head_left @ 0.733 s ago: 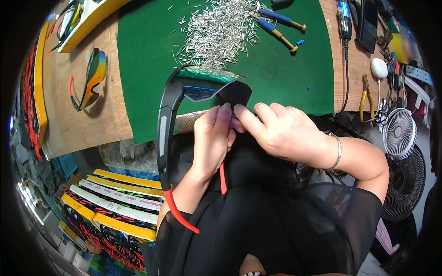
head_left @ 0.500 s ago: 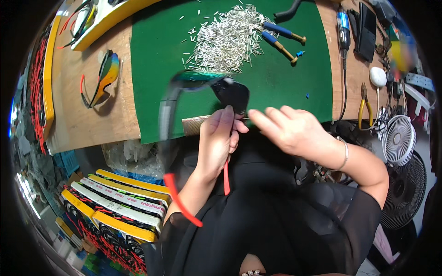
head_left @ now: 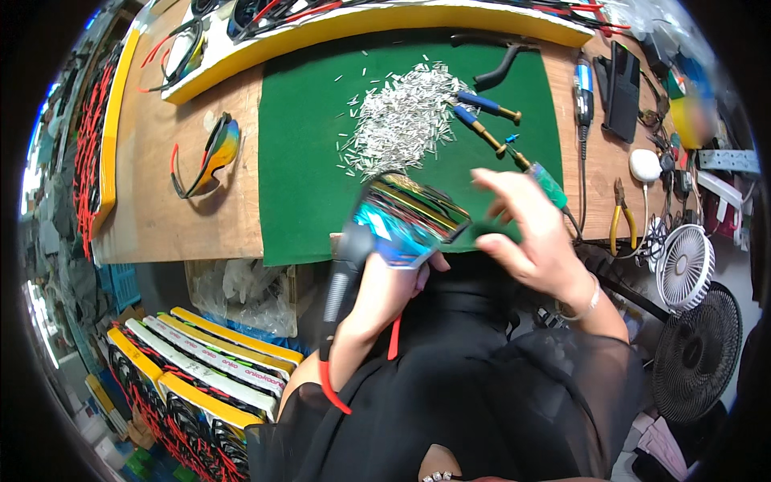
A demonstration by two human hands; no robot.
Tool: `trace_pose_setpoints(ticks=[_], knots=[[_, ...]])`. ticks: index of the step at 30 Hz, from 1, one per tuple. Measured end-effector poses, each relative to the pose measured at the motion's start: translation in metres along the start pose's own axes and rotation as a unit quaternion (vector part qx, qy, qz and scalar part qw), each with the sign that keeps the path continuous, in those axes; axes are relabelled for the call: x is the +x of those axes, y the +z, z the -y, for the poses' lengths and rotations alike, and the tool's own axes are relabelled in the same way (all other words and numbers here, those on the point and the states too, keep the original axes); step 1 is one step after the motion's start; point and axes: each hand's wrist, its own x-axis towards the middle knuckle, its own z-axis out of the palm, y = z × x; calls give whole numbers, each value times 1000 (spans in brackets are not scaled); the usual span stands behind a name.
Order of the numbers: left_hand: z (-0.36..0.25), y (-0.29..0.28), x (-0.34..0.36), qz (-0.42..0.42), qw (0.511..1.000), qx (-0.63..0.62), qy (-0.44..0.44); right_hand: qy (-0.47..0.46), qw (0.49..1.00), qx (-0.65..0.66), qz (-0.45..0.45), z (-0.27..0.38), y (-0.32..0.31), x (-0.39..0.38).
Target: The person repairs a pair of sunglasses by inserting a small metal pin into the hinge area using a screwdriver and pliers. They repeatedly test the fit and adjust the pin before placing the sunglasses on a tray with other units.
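Note:
My left hand (head_left: 385, 291) is closed around a pair of sunglasses (head_left: 399, 227), held above the near edge of the green mat (head_left: 301, 201). The lens is mirrored and shows blue and yellow reflections; the frame is black with red temple tips, and part of it is hidden by my fingers. To the right of the lens, my right hand (head_left: 534, 245) is held in the air with its fingers apart and nothing visible in them. Just beyond it lies a translucent green corded tool (head_left: 549, 185) with a thin metal shaft.
Many small silvery pins (head_left: 401, 120) are heaped on the mat. Two blue-handled tools (head_left: 482, 131) lie beside them. Another pair of sunglasses (head_left: 213, 157) stands at left. A yellow-edged foam rack (head_left: 377, 36) spans the back. Yellow-handled cutters (head_left: 622, 217) and a white fan (head_left: 685, 265) are at right.
The sunglasses have turned so that the mirrored lens front shows. My right hand has moved away from them, its fingers spreading. The green corded tool now shows on the mat, and the view has shifted.

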Motion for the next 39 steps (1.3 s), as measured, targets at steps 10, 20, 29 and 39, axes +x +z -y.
trace_pose_setpoints(ticks=[10,20,29,39], knots=[[12,-18,-11,139,986,-79,-37,-66,997,41,-28,-12,33,14],[7,-16,-10,131,991,-18,-26,42,991,128,-22,-9,33,22],[-21,-62,26,-49,985,-14,166,325,785,400,345,-1,66,41],[-91,-175,79,-328,772,509,192,258,936,211,112,-27,60,20]])
